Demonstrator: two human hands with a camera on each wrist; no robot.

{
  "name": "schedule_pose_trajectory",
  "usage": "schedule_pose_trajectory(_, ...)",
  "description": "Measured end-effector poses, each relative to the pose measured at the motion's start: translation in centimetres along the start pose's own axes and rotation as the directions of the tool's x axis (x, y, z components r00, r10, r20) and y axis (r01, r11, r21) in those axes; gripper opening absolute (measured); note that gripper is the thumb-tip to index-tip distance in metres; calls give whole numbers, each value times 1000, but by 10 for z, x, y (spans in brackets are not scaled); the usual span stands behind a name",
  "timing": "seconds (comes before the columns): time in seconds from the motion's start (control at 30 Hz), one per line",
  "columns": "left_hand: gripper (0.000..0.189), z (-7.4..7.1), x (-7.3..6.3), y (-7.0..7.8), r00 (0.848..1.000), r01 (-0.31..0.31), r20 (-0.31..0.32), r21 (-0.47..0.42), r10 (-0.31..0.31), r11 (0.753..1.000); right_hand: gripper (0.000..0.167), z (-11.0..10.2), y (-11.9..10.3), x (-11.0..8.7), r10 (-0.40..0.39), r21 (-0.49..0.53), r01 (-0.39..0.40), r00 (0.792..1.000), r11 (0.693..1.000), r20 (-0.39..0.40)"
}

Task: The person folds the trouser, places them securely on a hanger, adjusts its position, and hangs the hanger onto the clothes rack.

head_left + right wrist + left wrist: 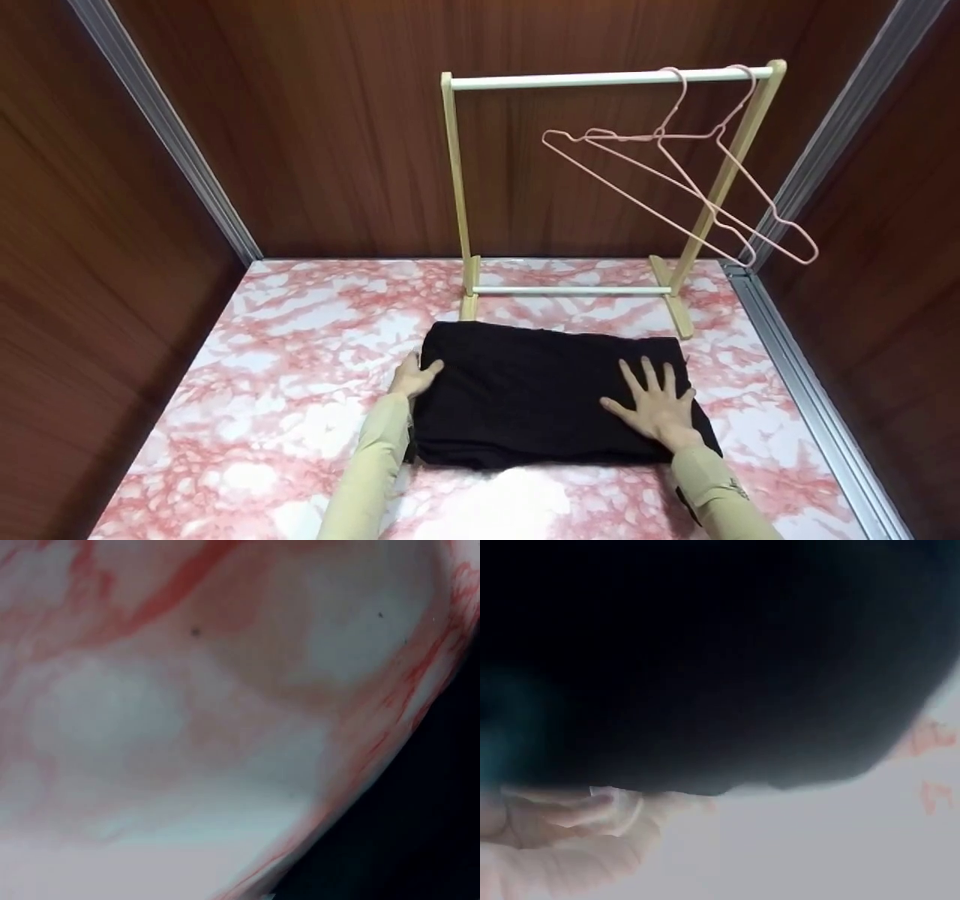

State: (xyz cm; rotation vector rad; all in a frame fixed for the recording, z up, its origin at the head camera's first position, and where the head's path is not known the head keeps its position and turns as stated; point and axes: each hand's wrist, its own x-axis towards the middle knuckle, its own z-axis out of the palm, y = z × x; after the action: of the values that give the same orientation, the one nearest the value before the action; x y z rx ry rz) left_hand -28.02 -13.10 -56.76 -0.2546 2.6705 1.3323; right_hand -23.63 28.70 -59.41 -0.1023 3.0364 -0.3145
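Observation:
A folded black cloth point(540, 397) lies flat in a wide rectangle at the front of the table. My left hand point(412, 376) is at its left edge, thumb over the top and the other fingers along the side, partly hidden. The left wrist view has the dark cloth point(727, 667) filling most of the picture, with bent fingers point(577, 814) under its edge. Palm down, my right hand point(656, 409) rests on the cloth's right part with fingers spread. In the right wrist view only the tabletop and a dark corner of cloth point(405, 825) show.
Behind the cloth stands a wooden rack point(454, 172) with a white top bar point(555, 80). Two pink hangers point(637, 196) hang at its right end. Brown panels point(337, 135) enclose the red-and-white marbled table point(300, 360) at the back and both sides.

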Motion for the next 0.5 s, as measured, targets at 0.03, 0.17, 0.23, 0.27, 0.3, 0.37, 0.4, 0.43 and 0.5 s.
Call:
schedule_pose_trajectory(0.03,58,0,1,-3,1000,6,-12,-5,-6,1000,95,1,0,0,2,0,-2,1000,1000,0)
schedule_pose_trajectory(0.17,45,-2,4,-13,998,46,-42,-77,-49,996,95,2,1,-1,2,5,-2,1000,1000,2)
schedule_pose_trajectory(0.23,41,-2,6,-16,996,68,-54,-128,-76,989,95,1,2,-1,5,8,-5,1000,1000,5)
schedule_pose_trajectory(0.27,38,-2,6,-16,995,76,-60,-149,-86,986,95,1,2,-1,3,9,-3,1000,1000,3)
schedule_pose_trajectory(0.3,35,-3,7,-16,993,85,-68,-163,-97,983,95,1,2,-1,1,11,-1,1000,1000,3)
schedule_pose_trajectory(0.37,30,-3,7,-14,991,92,-84,-168,-108,981,95,0,2,-2,7,11,-7,1000,1000,5)
schedule_pose_trajectory(0.4,29,-4,7,-14,990,90,-98,-163,-107,983,95,-1,2,-2,9,10,-9,1000,1000,4)
schedule_pose_trajectory(0.43,30,-4,7,-13,988,89,-110,-153,-106,984,95,-1,2,-3,10,11,-11,1000,1000,4)
schedule_pose_trajectory(0.5,29,-3,8,-14,988,70,-126,-137,-88,988,96,-1,3,-3,14,15,-14,1000,1000,3)
